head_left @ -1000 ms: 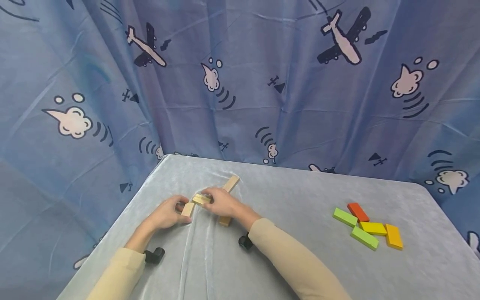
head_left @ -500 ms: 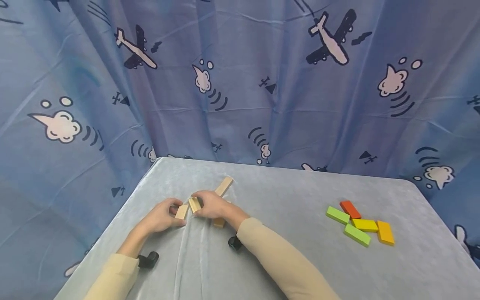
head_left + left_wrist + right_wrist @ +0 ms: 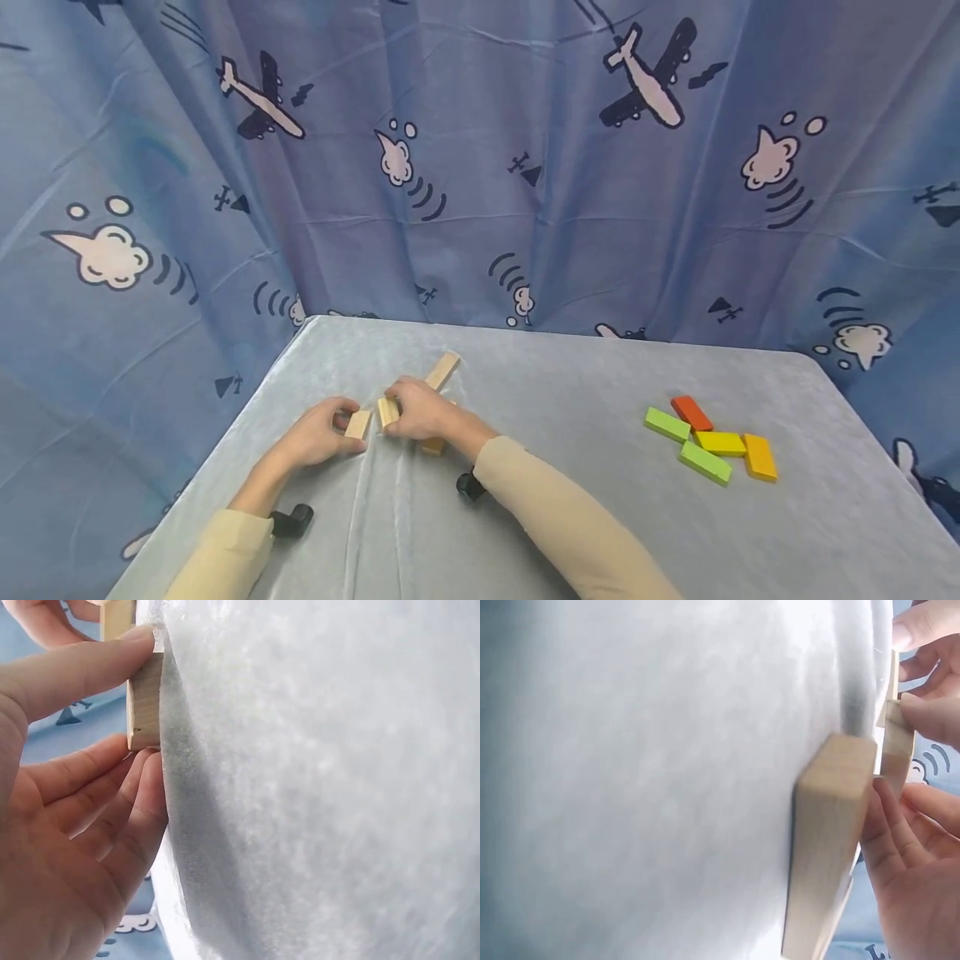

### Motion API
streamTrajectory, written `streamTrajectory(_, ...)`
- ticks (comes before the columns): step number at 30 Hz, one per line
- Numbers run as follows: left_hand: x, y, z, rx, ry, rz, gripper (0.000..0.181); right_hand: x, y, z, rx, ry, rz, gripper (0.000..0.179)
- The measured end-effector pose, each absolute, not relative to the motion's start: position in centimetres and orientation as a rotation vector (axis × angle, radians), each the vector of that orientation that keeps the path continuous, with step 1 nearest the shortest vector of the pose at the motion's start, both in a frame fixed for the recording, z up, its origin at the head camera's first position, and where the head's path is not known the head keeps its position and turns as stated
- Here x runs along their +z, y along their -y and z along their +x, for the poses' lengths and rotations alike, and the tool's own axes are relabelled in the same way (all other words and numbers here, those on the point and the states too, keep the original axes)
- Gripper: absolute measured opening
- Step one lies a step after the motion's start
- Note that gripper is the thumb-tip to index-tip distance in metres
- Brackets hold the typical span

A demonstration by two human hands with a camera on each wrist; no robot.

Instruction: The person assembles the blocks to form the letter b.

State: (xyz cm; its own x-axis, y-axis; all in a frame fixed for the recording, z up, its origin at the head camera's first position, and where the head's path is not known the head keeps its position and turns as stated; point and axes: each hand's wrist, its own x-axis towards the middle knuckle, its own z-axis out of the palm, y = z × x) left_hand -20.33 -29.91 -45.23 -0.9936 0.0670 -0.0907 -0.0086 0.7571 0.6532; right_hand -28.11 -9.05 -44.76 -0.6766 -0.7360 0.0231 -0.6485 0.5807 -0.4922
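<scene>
My left hand (image 3: 315, 432) pinches a plain wooden block (image 3: 357, 425) that lies on the cloth, thumb at its near end and fingers at its far end. In the left wrist view, the same block (image 3: 145, 705) shows between thumb and fingertips. Just to the right, my right hand (image 3: 420, 410) holds a second wooden block (image 3: 388, 412) by its two ends, roughly parallel to the first with a narrow gap between. Behind the right hand lie more wooden blocks: one long block (image 3: 444, 371) reaches toward the back, another (image 3: 432, 447) peeks out below the wrist. My right forearm partly hides these.
A group of coloured blocks lies to the right: red (image 3: 692, 412), yellow (image 3: 720, 443), orange (image 3: 761, 457) and two green, one of them a green block (image 3: 705, 462) nearest me. Pale cloth (image 3: 570, 400) covers the table, with creases by the hands. A blue curtain (image 3: 480, 167) hangs behind.
The right hand has turned its block from lying crosswise to roughly parallel with the left hand's block. The left hand keeps its grip. The head view has shifted slightly to the right.
</scene>
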Motion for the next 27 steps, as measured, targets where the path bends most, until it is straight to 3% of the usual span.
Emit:
streamTrajectory(16,-45.1,29.3,-20.8,1.038,-2.91,0.09,0.067,-42.4,4.6,-26.9,-0.873,-2.618,-1.08,0.059)
streamTrajectory(27,-43.7,27.0,-21.1,1.048,-2.964,0.26,0.066,-41.3,0.3,-26.8,-0.984,-2.63,-0.967,0.059)
